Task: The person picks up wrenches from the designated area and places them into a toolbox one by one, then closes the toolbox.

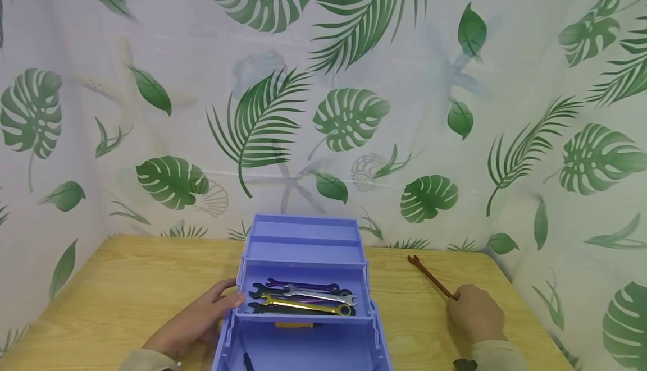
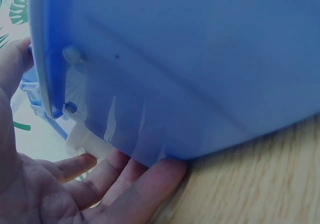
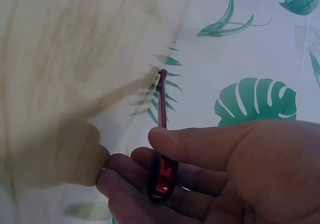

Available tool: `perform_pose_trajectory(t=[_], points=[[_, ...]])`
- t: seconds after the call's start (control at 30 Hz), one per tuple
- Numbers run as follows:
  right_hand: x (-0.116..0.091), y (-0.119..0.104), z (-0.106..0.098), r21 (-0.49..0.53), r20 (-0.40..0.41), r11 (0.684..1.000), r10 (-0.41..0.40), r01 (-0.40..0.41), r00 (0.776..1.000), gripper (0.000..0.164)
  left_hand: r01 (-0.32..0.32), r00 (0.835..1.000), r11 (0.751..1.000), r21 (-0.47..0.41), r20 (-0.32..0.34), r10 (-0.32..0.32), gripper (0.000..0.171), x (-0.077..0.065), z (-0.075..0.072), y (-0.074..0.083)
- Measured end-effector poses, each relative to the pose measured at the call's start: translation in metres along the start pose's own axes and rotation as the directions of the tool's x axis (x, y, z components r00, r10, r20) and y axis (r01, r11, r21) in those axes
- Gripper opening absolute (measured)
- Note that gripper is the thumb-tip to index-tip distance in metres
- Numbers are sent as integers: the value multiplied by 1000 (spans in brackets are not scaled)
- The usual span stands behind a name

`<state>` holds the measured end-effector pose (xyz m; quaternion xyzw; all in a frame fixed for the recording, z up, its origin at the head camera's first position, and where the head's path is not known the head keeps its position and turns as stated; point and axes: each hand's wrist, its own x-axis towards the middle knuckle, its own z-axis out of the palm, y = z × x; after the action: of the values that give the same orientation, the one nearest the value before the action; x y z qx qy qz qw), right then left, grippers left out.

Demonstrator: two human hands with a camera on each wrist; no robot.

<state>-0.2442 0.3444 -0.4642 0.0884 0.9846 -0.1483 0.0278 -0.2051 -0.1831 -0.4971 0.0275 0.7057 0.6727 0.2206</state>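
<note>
A blue-purple toolbox (image 1: 376, 340) stands open with its tiers raised. Several wrenches lie in its middle tray, among them a gold wrench (image 1: 308, 305) and a silver wrench (image 1: 323, 294). At the toolbox's left side is my left hand (image 1: 199, 317); its thumb touches the tray's edge. In the left wrist view, the extended fingers (image 2: 150, 184) rest against the box's side wall. My right hand (image 1: 477, 312) holds a red wrench (image 1: 429, 275) by one end, to the right of the box. The right wrist view shows the thumb and fingers round the red wrench (image 3: 162, 109), its open-jaw end pointing away.
The wooden table (image 1: 167, 270) meets a leaf-patterned wall covering (image 1: 283, 107) at the back and sides. A dark thin tool (image 1: 247, 360) and a yellow item (image 1: 293, 324) lie in the box's lower compartment. A small dark object (image 1: 465, 365) shows near the right wrist.
</note>
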Motion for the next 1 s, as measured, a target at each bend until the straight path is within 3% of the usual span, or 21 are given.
perform_pose_trajectory(t=[0.37,0.53,0.7,0.87,1.0], points=[[5,3,5,41,-40,999,-10,11,999,23,11,1000,1000,18,-11,-10,84,1,0,2],[5,-1,5,53,-156,997,-47,56,987,21,11,1000,1000,6,11,-11,83,0,0,2],[3,-10,6,39,-303,988,-128,147,944,19,14,1000,1000,-7,18,-14,84,4,-2,1],[3,-21,8,38,-376,968,-218,250,901,18,4,1000,1000,2,19,-4,84,7,-6,-1],[5,-28,10,25,-448,946,-278,323,850,15,4,1000,1000,0,27,-4,83,8,-9,0]])
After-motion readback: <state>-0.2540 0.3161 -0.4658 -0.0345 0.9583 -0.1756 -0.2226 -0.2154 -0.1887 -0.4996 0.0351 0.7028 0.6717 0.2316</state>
